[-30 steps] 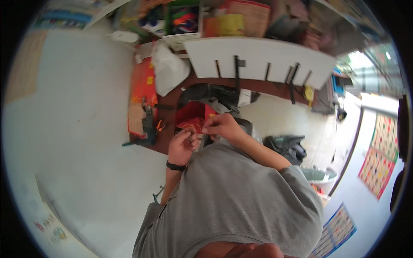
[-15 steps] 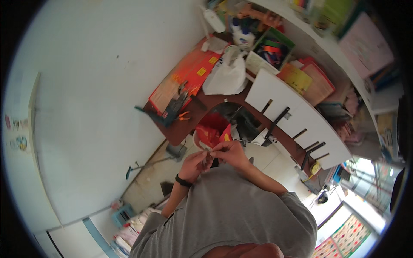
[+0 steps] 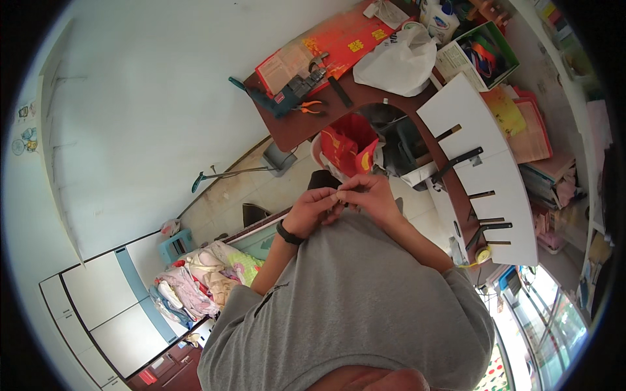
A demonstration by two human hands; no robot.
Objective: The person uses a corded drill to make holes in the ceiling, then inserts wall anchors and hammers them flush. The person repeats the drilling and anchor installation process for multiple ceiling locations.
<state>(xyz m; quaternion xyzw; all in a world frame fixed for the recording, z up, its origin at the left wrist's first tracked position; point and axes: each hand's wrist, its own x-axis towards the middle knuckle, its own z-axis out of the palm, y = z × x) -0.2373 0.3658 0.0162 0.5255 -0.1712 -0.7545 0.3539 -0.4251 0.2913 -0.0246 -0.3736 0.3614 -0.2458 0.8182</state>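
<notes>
My left hand (image 3: 313,210) and my right hand (image 3: 370,194) meet in front of my grey shirt. Fingertips of both are pinched together at one spot. Whatever lies between them is too small to make out. A dark band circles my left wrist. Just past the hands, a red bag (image 3: 349,140) sits in a bin under the brown desk (image 3: 293,133). On that desk, left of the hands, lie a dark teal power drill (image 3: 287,98) and orange-handled pliers (image 3: 310,105). Neither hand touches these.
A white panel (image 3: 486,159) with several black and dark strips leans along the desk at right. Behind stand a white plastic bag (image 3: 399,62) and a green-edged box (image 3: 486,55). A grey dustpan (image 3: 278,158) is on the floor at left. Clothes (image 3: 199,277) lie piled at lower left.
The whole view has swung, so the desk now sits higher and further right and more of the clothes pile shows. My hands stay joined, fingertips still pinched.
</notes>
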